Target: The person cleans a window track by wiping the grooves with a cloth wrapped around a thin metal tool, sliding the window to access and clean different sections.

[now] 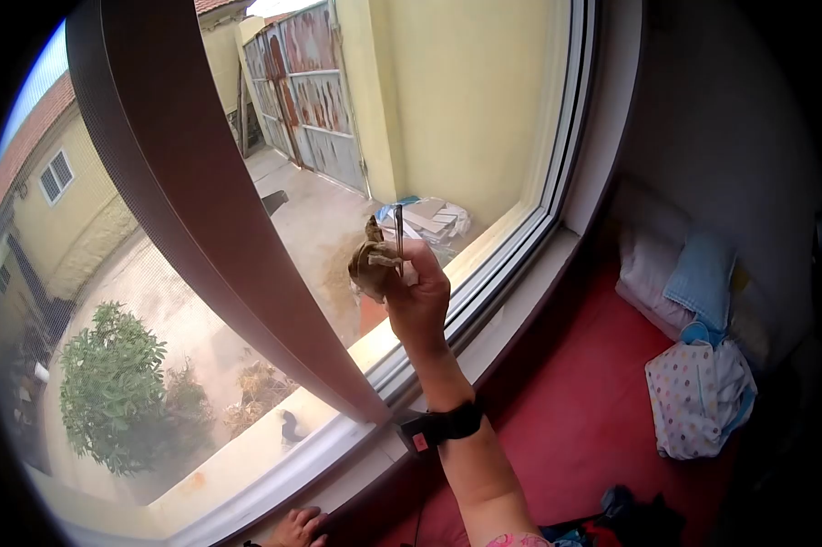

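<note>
My right hand (423, 278) is raised in front of the window, its fingers closed round a crumpled grey-brown rag (372, 260). A thin, dark, shiny strip (399, 228) stands upright beside the fingers; I cannot make out what it is. The rag bunches out to the left of my hand. A black band with a small box (440, 430) is on my right wrist. Low in the view, my left hand (297, 529) rests by the inner window sill (352, 492), holding nothing visible, with its fingers slightly bent. Its wrist is mostly cut off by the frame edge.
A broad window frame post (201, 210) curves down left of my right hand, with a mesh screen beyond it. Window tracks (498, 301) run along the right. Inside lie a red surface (557, 401), folded bedding (703, 273) and a dotted cloth bundle (698, 397). Outside is a yard.
</note>
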Demonstrator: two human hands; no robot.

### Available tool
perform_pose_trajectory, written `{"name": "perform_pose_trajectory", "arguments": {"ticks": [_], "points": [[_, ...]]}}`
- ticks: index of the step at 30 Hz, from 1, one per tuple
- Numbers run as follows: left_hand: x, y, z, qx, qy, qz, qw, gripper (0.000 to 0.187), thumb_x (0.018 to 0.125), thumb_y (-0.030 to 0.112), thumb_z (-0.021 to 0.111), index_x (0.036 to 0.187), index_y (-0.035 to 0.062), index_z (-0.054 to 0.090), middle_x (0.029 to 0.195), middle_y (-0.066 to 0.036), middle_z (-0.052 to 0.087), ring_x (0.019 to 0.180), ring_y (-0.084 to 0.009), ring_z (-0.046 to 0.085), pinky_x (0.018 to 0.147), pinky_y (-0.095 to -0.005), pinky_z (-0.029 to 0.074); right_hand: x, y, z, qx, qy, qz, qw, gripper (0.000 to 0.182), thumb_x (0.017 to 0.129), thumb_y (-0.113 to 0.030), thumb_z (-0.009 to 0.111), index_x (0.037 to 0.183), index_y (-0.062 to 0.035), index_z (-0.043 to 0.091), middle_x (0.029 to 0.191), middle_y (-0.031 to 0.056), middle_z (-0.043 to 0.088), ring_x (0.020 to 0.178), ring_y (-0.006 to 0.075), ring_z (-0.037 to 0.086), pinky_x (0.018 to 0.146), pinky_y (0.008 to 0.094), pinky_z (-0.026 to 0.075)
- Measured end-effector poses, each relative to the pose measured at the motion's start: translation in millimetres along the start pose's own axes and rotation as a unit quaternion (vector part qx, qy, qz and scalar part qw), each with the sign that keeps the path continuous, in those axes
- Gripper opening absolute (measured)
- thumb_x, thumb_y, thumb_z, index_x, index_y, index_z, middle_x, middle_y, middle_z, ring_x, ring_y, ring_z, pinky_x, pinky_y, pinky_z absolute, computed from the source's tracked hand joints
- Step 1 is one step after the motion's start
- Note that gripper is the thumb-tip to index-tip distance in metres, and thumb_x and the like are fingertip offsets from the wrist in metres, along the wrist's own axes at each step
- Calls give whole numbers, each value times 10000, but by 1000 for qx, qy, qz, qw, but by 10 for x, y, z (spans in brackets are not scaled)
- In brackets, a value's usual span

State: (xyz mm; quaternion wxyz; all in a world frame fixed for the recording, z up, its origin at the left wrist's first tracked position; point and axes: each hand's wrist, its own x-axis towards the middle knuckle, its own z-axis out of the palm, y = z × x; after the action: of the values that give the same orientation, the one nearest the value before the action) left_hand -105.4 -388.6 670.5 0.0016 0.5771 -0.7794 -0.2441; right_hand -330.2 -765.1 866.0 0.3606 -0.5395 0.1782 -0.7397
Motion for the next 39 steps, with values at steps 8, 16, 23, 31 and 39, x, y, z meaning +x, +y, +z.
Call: {"name": "perform_pose_trajectory", "arguments": {"ticks": [8, 16, 23, 31, 39], "points": [[59, -200, 243, 71, 149, 110, 980, 483, 689, 335, 665, 1106, 120, 549, 1091, -97, 513, 922, -280, 487, 793, -364, 430, -801, -168, -1176, -27, 197, 110, 974, 123, 790, -51, 653, 892, -57, 585, 708, -15, 581, 451, 3, 416, 365, 157, 305], [37, -179, 239, 66, 152, 98, 981, 507, 669, 327, 677, 1109, 118, 537, 1091, -94, 504, 916, -277, 479, 771, -365, 436, -1923, 116, -1800, -124, 346, 224, 903, 124, 817, -35, 601, 940, -40, 584, 736, -7, 583, 436, 30, 400, 359, 184, 289], [40, -153, 201, 69, 152, 95, 981, 507, 668, 317, 668, 1114, 116, 534, 1087, -99, 503, 907, -279, 489, 758, -376, 436, -2535, 218, -2317, -231, 399, 283, 841, 238, 825, -3, 538, 1061, -32, 561, 709, 7, 553, 400, 55, 367, 341, 211, 298], [18, -156, 196, 64, 134, 86, 985, 524, 659, 315, 667, 1122, 116, 522, 1091, -108, 498, 911, -292, 488, 775, -390, 440, -2719, -157, -2513, -319, 500, 272, 757, 153, 839, -51, 551, 988, -20, 561, 662, -9, 499, 446, 73, 371, 364, 232, 288], [17, -174, 186, 54, 130, 77, 987, 496, 652, 304, 666, 1091, 110, 542, 1081, -102, 511, 909, -288, 494, 774, -393, 437, -3093, -197, -2806, -348, 473, 301, 752, 189, 783, 64, 470, 928, -10, 566, 723, 17, 551, 487, 91, 424, 373, 230, 323]]}}
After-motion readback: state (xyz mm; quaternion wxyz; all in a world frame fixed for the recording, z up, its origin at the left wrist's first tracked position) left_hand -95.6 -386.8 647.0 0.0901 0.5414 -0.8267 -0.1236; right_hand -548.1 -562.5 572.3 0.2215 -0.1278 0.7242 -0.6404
